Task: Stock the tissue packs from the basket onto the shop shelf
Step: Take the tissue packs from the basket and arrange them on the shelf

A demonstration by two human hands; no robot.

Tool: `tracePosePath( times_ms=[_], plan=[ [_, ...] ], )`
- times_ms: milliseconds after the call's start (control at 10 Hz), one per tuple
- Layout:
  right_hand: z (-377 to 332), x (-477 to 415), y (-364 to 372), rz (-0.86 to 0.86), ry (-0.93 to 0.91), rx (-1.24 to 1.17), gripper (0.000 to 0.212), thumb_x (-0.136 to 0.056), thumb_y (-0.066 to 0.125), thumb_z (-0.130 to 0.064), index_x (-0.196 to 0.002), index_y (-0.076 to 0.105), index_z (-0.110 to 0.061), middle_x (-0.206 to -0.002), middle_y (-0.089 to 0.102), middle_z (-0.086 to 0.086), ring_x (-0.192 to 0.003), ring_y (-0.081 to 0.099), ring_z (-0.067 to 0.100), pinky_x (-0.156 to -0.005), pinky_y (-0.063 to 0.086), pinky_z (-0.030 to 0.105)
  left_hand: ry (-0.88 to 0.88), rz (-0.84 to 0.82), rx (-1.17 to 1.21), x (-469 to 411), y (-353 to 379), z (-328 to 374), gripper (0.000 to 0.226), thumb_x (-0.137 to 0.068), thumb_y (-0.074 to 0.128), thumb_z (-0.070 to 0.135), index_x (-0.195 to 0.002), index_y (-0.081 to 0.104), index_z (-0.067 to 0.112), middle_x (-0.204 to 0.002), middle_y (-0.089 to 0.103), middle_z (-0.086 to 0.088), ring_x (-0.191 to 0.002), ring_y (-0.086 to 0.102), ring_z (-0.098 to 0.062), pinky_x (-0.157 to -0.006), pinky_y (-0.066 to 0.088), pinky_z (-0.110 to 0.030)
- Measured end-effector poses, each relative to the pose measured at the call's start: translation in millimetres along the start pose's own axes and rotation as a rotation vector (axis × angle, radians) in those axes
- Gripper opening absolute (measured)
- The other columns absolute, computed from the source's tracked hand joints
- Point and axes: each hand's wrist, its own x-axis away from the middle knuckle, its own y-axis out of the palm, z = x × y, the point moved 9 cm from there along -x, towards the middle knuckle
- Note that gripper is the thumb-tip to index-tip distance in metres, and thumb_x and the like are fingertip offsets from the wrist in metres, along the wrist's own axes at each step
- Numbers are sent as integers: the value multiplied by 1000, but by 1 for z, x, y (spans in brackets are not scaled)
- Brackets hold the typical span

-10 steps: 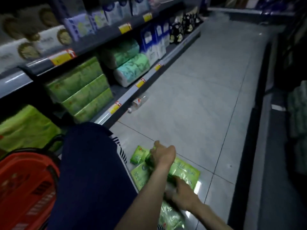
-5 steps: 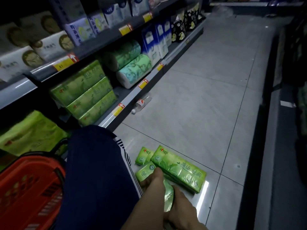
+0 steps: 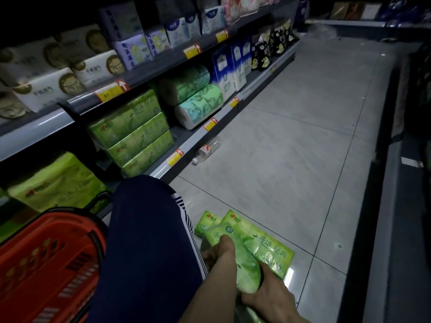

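Both hands [image 3: 233, 264] grip 1 glossy, soft-wrapped green tissue pack [image 3: 242, 259]

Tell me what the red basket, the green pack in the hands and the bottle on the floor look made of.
Red basket: moulded plastic, matte, with slotted walls. Green pack: thin glossy plastic film over something soft; it crinkles and shines. Bottle: clear plastic, probably, see-through with a white cap and label.
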Motion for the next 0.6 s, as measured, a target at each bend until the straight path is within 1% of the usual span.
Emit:
tracePosePath(
  times_ms=[100,200,300,400,500,600],
  plan=[
    [1,-10,-3,-47,-3,25,104,-53,76,-64,-146,33,-54,-113,58,-29,-127,61,10,-95,44,33,189,-205,216,37,-10,38,72,-102,50,33,-159,23,-1,-167,23,-22,-153,28,-37,-121,30,-43],
    [-4,-17,-18,2,-4,15,108,-50,80,-68,-147,36,-52,-113,58,-25,-129,61,13,-92,42,33,243,-159,285,5,7,50,87,-77,64,64,-148,48,15,-154,48,-19,-137,50,-42,-112,43,-54],
    [-14,-18,-47,124,23,-71,110,-45,79,-70,-146,40,-50,-114,64,-18,-123,66,19,-92,48,34,270,-196,220,-136,75,40,112,-30,71,93,-128,62,40,-135,67,-11,-117,66,-41,-98,51,-62],
    [-26,-19,-77,234,22,-187,114,-39,75,-71,-145,44,-46,-108,62,-12,-115,68,25,-91,52,37,409,-436,113,-32,78,82,80,-61,62,78,-133,52,45,-129,69,-6,-114,69,-33,-101,53,-57],
    [-38,-19,-100,326,-11,-359,116,-37,78,-69,-145,50,-38,-113,66,-8,-106,69,24,-89,55,39,583,-580,-53,113,37,127,73,-77,57,66,-146,47,47,-150,57,5,-133,59,-21,-114,45,-49],
    [-46,-19,-111,361,-21,-702,89,-63,98,-39,-141,58,-23,-109,76,-2,-91,77,23,-79,62,39,831,-526,-310,163,8,154,74,-90,58,46,-159,35,34,-162,34,15,-152,33,-13,-127,25,-42]
  ],
)
